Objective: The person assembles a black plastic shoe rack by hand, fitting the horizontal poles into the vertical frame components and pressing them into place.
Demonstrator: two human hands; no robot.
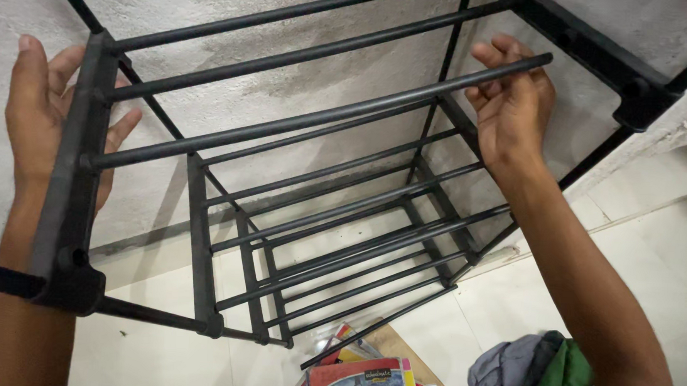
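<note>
Fingers of the right hand [512, 108] are curling shut around the loose black rod's [324, 115] free end — steadying it — while the left hand [42, 114], fingers spread, is bracing the rack's side bracket [70, 181].

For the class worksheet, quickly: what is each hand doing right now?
Left hand: open, flat against the rack's black side bracket.
Right hand: fingers closed round the free end of a black rod.
</note>
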